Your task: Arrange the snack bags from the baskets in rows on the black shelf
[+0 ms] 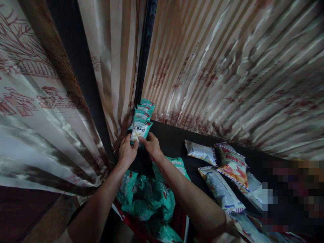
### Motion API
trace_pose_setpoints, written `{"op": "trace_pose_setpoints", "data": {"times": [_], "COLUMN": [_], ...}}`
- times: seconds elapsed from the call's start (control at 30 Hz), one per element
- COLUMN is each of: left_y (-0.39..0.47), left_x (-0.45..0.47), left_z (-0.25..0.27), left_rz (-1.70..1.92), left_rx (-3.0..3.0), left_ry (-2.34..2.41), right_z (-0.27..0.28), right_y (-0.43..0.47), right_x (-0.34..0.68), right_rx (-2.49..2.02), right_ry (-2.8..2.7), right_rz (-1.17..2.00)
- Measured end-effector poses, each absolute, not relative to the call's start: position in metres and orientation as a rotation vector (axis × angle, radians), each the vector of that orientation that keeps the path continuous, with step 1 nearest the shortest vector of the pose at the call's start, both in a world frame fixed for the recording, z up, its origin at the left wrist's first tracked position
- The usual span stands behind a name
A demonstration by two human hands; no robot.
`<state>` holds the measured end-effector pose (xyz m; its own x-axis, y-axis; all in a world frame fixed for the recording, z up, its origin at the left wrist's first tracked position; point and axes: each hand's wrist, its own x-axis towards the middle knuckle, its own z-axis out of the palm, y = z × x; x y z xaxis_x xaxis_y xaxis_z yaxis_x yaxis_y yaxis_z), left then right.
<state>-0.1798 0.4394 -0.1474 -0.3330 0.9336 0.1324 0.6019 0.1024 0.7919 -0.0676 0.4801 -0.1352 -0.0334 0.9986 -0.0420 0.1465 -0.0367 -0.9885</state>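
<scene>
the grip is drawn in on a single packet from both sides: the left hand [126, 150] has its fingers at the lower left edge of the front packet [138, 128], thumb by the bottom edge, and the right hand [152, 147] lays its thumb over the lower right of the face, with its fingers curled round that side. little space shows between either grip and the wrapper. the packet is teal with a white panel, dark characters and a yellow snack picture, and its face is turned up toward the camera. it sits at the near end of a row of like packets [143, 108], which runs back into the corner of the dark desk [168, 136], each one partly covering the next

below the forearms, a red container [133, 226] with a pale rim holds a heap of teal packets [143, 210], and a larger teal packet [178, 165] shows partly behind the right forearm. on the right of the desk, well apart from the hands, lie pale packets [222, 190] with striped edges, and among them a red-and-orange printed packet [234, 165]. patterned, pleated curtains [215, 67] hang behind and at the left, with a dark upright post [145, 50] at the corner
</scene>
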Motion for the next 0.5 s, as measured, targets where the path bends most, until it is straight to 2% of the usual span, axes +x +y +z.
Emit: {"op": "trace_pose_setpoints", "data": {"times": [0.3, 0.5], "left_y": [0.436, 0.438], "left_x": [-0.176, -0.174], "left_z": [-0.153, -0.155], "left_rz": [1.211, 1.158], "left_rx": [1.558, 1.581], "left_ry": [2.021, 2.019], "right_z": [-0.152, -0.155], "right_y": [0.495, 0.501], "right_x": [-0.081, -0.081], "right_rx": [-1.483, -1.566], "right_ry": [-1.517, -1.597], "right_rz": [0.974, 0.903]}}
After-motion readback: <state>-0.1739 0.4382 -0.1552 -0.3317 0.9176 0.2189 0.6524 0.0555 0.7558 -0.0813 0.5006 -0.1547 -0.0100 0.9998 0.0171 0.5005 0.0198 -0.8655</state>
